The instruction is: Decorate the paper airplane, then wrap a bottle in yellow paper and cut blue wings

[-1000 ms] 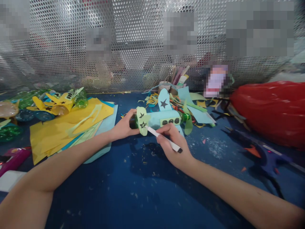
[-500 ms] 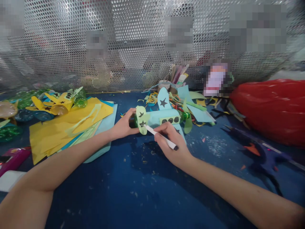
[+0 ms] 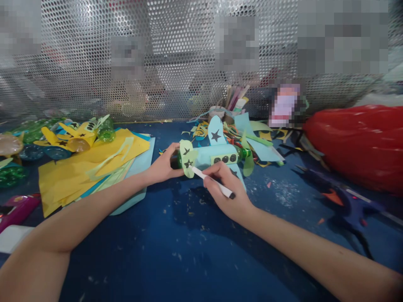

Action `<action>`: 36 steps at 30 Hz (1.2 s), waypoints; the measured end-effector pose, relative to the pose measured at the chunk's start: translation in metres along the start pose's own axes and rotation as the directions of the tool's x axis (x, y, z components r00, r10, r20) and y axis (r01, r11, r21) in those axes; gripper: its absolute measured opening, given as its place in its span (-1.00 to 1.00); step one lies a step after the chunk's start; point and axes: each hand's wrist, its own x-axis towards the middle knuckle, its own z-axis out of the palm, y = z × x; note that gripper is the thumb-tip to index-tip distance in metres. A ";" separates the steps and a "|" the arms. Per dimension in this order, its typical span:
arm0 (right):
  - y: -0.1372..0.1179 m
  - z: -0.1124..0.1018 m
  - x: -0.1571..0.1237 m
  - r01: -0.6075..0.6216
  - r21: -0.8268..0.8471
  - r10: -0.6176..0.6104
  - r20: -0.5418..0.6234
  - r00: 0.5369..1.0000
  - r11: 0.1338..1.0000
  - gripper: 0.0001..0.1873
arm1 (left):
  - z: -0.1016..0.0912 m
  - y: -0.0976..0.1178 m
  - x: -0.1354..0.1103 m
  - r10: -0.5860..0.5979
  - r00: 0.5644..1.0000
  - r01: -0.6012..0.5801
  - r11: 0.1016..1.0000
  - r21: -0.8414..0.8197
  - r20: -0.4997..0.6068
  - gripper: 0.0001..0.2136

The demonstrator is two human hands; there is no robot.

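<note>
A toy plane (image 3: pixel 203 155), made from a green plastic bottle wrapped in light blue paper, lies on its side in the middle. Its blue wing (image 3: pixel 215 131) bears a black star, and a green strip on the body has black round windows. My left hand (image 3: pixel 166 165) grips the bottle's left end beside the pale green tail piece (image 3: pixel 188 147), which carries two stars. Between the fingers of my right hand (image 3: pixel 228 191) is a white marker (image 3: pixel 214 181) with a black end, its tip at the lower star. A pale green propeller (image 3: pixel 248 161) sits at the right end.
Yellow and blue paper sheets (image 3: pixel 72 176) lie on the left, near a yellow bottle plane (image 3: pixel 78 136). A purple glue gun (image 3: pixel 352 205) and a red plastic bag (image 3: pixel 359 147) are on the right. Paper scraps and a perforated metal screen (image 3: pixel 179 63) stand behind.
Almost nothing differs. The marker in my right hand has shifted very slightly at the lower star, while my left hand stays on the plane.
</note>
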 end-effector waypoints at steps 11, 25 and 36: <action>0.002 0.000 -0.001 0.004 -0.012 -0.004 -0.004 1.000 1.000 -0.99 | 0.000 0.000 0.000 -0.003 1.000 0.003 1.000 0.009 -0.005 -0.45; 0.001 -0.001 -0.001 -0.011 0.002 0.011 0.006 1.000 1.000 -0.99 | 0.000 -0.001 0.000 0.001 1.000 -0.001 1.000 0.008 -0.005 -0.44; 0.002 0.000 -0.001 -0.047 0.001 0.047 -0.012 0.999 0.999 -0.98 | 0.000 -0.001 0.000 0.006 1.000 -0.006 1.000 -0.016 0.002 -0.44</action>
